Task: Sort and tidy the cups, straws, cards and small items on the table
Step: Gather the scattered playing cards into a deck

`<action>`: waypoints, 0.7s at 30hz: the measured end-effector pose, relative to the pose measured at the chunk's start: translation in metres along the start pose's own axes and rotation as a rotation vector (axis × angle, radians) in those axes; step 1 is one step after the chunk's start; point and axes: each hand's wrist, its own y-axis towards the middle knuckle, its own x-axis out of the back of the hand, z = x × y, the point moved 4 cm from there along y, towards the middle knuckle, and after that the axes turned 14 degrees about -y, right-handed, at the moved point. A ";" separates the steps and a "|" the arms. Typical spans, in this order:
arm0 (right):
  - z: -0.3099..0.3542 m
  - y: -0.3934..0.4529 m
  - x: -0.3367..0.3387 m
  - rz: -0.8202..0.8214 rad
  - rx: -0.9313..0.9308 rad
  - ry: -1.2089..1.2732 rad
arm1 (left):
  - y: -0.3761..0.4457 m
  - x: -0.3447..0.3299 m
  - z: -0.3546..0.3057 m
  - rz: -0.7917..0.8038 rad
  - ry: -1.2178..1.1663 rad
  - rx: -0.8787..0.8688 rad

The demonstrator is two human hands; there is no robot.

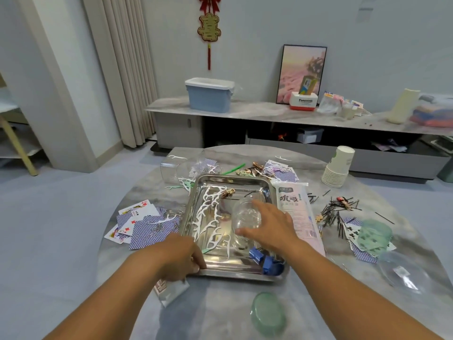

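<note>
A steel tray sits mid-table holding white floss picks, blue binder clips and a clear plastic cup. My right hand reaches over the tray with its fingers spread around the clear cup's right side; whether it grips the cup is unclear. My left hand grips the tray's near left corner. Playing cards lie scattered left of the tray, more cards behind it. A straw pack lies along the tray's right side.
A stack of paper cups stands at the far right. Black hairpins, a green cup on cards and a clear lid fill the right side. A green lid lies near me, a clear box far left.
</note>
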 end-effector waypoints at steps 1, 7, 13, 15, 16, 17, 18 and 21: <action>0.001 0.000 -0.004 -0.015 0.004 -0.010 | 0.000 0.003 0.000 -0.016 -0.015 -0.005; 0.007 -0.002 -0.006 -0.081 -0.018 0.061 | 0.001 0.018 0.004 -0.102 -0.123 0.025; 0.003 -0.009 0.008 -0.215 -0.100 0.231 | 0.003 0.025 0.001 -0.168 -0.169 0.056; -0.008 -0.006 0.025 -0.317 -0.199 0.298 | 0.003 0.028 0.001 -0.202 -0.188 0.046; -0.018 -0.004 0.034 -0.361 -0.268 0.325 | 0.003 0.030 0.002 -0.214 -0.198 0.043; -0.031 -0.003 0.042 -0.398 -0.343 0.335 | 0.003 0.032 0.004 -0.223 -0.209 0.046; -0.046 -0.003 0.048 -0.424 -0.421 0.326 | 0.002 0.033 0.006 -0.230 -0.220 0.051; -0.085 -0.010 0.053 -0.412 -0.623 0.316 | -0.001 0.037 0.015 -0.241 -0.298 0.074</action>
